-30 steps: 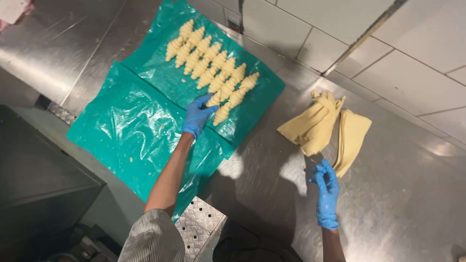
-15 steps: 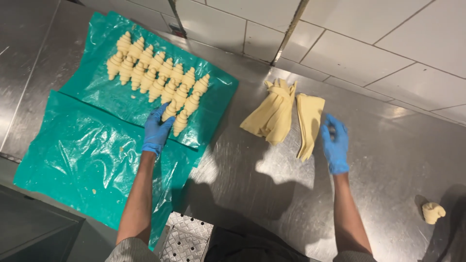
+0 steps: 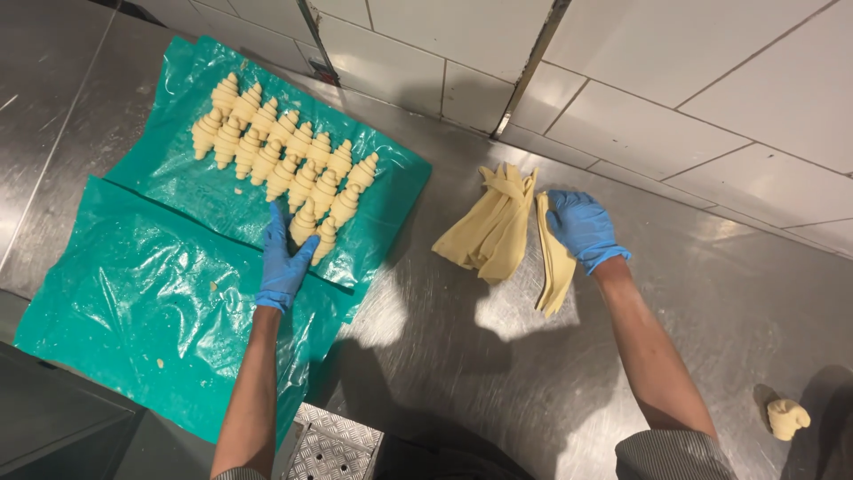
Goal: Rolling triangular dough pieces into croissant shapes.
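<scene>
The pale, soft triangular dough strips [image 3: 498,227] lie on the steel surface [image 3: 533,373]; they likely stretch and tear, so lift near the wide end. The right hand [image 3: 582,227] presses one strip, fingers flat. The left hand [image 3: 283,262], open, touches the shaped raw croissants [image 3: 284,169] on green plastic sheet [image 3: 133,293].

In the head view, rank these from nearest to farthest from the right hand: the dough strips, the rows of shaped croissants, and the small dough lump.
1. Dough strips: directly under and left of the right hand, touching.
2. Rows of shaped croissants: farther left, on the green plastic sheet.
3. Small dough lump: far lower right, alone on the steel counter.
</scene>
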